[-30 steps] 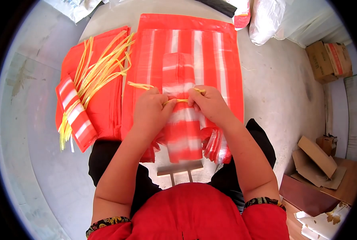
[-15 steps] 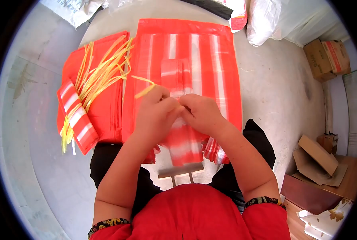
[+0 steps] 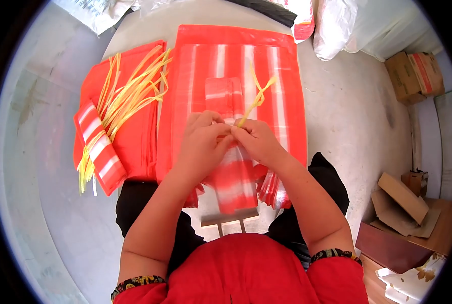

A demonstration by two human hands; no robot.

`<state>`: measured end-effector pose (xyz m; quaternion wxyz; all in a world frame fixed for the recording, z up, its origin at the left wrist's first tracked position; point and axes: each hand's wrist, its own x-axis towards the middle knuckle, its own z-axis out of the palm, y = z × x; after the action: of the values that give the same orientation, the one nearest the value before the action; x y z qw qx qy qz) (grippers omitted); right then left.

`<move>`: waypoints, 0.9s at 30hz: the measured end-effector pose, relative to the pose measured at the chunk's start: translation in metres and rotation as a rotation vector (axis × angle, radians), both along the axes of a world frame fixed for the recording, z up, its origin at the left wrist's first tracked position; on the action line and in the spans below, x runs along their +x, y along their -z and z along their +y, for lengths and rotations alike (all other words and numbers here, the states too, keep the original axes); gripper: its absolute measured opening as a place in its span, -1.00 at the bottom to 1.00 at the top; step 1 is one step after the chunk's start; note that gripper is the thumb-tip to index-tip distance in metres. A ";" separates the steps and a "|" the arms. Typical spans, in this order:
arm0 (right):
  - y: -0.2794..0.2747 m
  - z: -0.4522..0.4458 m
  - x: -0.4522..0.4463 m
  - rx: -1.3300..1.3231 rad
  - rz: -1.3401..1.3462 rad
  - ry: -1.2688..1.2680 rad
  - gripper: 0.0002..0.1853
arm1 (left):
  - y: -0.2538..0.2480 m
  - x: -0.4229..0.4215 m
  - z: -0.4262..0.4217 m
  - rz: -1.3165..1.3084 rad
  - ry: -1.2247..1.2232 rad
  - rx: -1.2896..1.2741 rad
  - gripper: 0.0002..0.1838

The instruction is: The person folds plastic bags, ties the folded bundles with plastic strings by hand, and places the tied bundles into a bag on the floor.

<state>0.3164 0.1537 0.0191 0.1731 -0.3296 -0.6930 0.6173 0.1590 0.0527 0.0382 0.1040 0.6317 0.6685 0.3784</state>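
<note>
A folded bundle of red-and-white striped plastic bags (image 3: 234, 187) lies lengthwise before me, its middle covered by my hands. My right hand (image 3: 259, 142) pinches a yellow plastic strip (image 3: 259, 97), whose looped free end sticks up and away over the bags. Close against it, my left hand (image 3: 203, 142) has its fingers bent and fingertips together at the bundle's middle; what they grip is hidden. Underneath lies a broad stack of striped plastic bags (image 3: 259, 55).
To the left, a red stack of bags (image 3: 140, 137) carries loose yellow strips (image 3: 129, 101) and a rolled striped bundle (image 3: 99, 147). A white plastic bag (image 3: 335, 28) lies at the far right. Cardboard boxes (image 3: 413, 76) stand along the right side.
The yellow strip's free end was by my left hand, pointing left; now it rises from my right hand. My left fingers have shifted slightly, and both hands stay at the bundle's middle.
</note>
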 end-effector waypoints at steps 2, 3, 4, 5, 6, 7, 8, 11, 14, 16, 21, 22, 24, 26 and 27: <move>0.003 0.002 0.002 0.021 0.014 -0.021 -0.71 | 0.001 -0.001 0.002 -0.058 -0.008 -0.030 -0.85; 0.001 0.003 0.002 0.024 0.023 -0.032 -0.75 | 0.001 -0.001 0.003 -0.087 -0.012 -0.045 -0.88; -0.002 0.004 0.002 0.027 0.031 -0.043 -0.79 | 0.002 -0.002 0.003 -0.148 -0.021 -0.071 -0.89; -0.005 0.004 0.003 -0.068 0.083 -0.035 -0.85 | 0.002 -0.002 0.003 -0.209 -0.030 -0.097 -0.90; -0.008 0.003 0.003 -0.163 0.134 -0.027 -0.90 | 0.003 -0.003 0.003 -0.270 -0.038 -0.125 -0.91; -0.009 0.002 0.003 -0.260 0.185 -0.019 -0.93 | 0.005 -0.004 0.004 -0.306 -0.047 -0.138 -0.92; -0.008 0.003 0.004 -0.245 0.163 -0.030 -0.93 | 0.008 -0.005 0.004 -0.342 -0.056 -0.152 -0.92; -0.007 0.002 0.006 -0.178 0.082 -0.027 -0.90 | 0.013 -0.006 0.004 -0.330 -0.054 -0.166 -0.89; -0.015 -0.005 0.004 -0.035 -0.018 0.037 -0.90 | 0.013 -0.003 0.004 -0.214 -0.039 -0.144 -0.89; -0.020 -0.008 0.003 0.099 -0.076 0.067 -0.79 | 0.013 0.000 0.003 -0.095 -0.037 -0.107 -0.92; -0.005 -0.008 0.000 0.843 0.108 0.046 -0.69 | 0.011 0.005 0.001 0.178 0.017 0.007 -0.93; -0.006 -0.009 0.001 0.841 0.106 0.046 -0.67 | 0.010 0.006 0.001 0.186 0.024 0.008 -0.92; -0.004 -0.007 0.002 0.844 0.109 0.041 -0.71 | 0.006 0.008 -0.001 0.202 0.038 0.011 -0.89; -0.004 -0.006 0.003 0.826 0.097 0.031 -0.74 | 0.008 0.009 -0.004 0.140 0.033 0.020 -0.87; -0.004 -0.006 0.004 0.808 0.084 0.024 -0.75 | 0.008 0.009 -0.005 0.110 0.030 0.024 -0.86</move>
<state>0.3201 0.1477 0.0227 0.3243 -0.2175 -0.8682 0.3062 0.1677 0.0478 0.0302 0.0651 0.6626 0.6591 0.3497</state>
